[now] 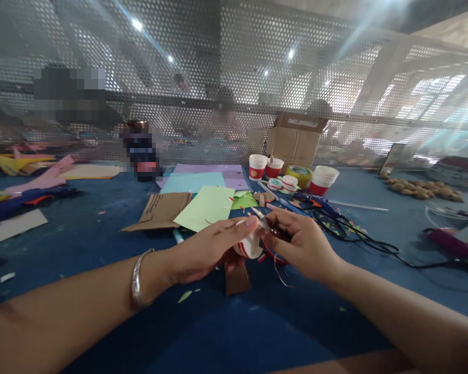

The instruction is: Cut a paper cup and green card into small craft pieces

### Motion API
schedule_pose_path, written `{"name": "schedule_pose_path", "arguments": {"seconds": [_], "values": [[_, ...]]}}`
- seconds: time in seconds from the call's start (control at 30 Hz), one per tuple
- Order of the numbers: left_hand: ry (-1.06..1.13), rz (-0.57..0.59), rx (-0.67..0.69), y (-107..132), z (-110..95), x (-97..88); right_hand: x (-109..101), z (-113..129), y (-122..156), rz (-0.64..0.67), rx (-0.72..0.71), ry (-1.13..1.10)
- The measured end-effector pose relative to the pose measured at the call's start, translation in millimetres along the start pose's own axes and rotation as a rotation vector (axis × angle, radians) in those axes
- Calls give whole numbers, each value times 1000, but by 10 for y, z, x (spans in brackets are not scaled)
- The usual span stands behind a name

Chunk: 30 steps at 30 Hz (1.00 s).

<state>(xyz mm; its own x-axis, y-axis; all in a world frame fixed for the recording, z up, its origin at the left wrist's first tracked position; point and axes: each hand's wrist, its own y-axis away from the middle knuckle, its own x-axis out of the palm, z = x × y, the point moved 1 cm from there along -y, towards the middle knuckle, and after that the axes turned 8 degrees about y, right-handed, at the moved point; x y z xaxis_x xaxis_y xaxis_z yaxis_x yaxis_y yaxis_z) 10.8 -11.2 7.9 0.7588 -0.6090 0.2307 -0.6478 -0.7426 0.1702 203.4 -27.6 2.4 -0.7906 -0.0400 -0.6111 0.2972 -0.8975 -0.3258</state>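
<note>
My left hand [214,246] is closed around a small white paper cup piece [250,245] with red bands, its thumb lying along the top. In my right hand [302,244] is a pair of scissors [263,221], gripped by the handles, the blades pointing up and left beside the cup piece's edge. Whether the blades touch the paper I cannot tell. Just below my hands a scrap of brown cardboard [237,280] lies on the blue table [234,332].
Light green paper [206,208] and a bent cardboard piece [163,210] lie ahead. Behind are stacked paper cups [323,179], yellow tape [299,176] and a cardboard box [294,140]. A blue glue gun [323,205] trails a black cable [374,241] on the right. A perforated metal screen [234,67] bounds the back.
</note>
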Motion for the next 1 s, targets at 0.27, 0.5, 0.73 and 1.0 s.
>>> {"name": "schedule_pose_path", "arguments": {"seconds": [0.27, 0.5, 0.73, 1.0], "values": [[152, 78, -47, -12, -16, -28, -8, -30, -59, -16, 35, -111], [249, -258, 347, -143, -85, -204, -89, -111, -98, -20, 126, 207], [240, -154, 323, -157, -67, -218, -15, -80, -49, 211, 167, 519], [286, -149, 219, -150, -33, -200, 21, 66, 36, 216, 101, 548]]}}
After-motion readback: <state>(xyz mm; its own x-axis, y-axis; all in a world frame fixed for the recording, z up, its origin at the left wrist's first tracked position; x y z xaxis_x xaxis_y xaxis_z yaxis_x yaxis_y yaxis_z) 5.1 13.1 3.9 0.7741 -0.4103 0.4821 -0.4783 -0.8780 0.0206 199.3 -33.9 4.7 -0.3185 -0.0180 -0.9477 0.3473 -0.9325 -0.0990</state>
